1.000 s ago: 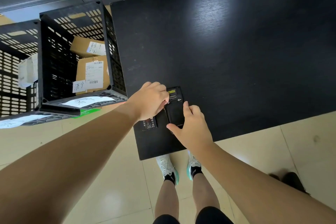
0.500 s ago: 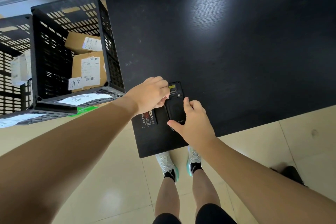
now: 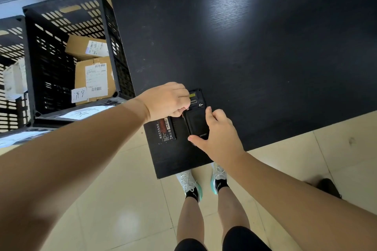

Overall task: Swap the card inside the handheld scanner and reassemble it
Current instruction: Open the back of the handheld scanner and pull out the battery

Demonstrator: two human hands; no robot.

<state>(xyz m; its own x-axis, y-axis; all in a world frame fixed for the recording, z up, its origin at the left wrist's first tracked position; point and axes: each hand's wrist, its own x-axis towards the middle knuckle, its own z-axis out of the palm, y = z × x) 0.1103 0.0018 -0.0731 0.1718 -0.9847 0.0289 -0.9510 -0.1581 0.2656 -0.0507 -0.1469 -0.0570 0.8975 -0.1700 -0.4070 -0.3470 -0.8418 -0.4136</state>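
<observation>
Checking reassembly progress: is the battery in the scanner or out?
Out. The battery lies label-up on the table left of the scanner, whose slots show by the left hand.

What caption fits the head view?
Left hand works at the open scanner while the right hand steadies it; battery lies alongside.

Parcel depot: labelled cartons in crates

I see even, bright overhead light; a soft white glare patch sits on the matte black wood-grain tabletop and a fainter one on the glossy cream floor tiles. My wide lens bends the edges, and both near forearms look soft.
</observation>
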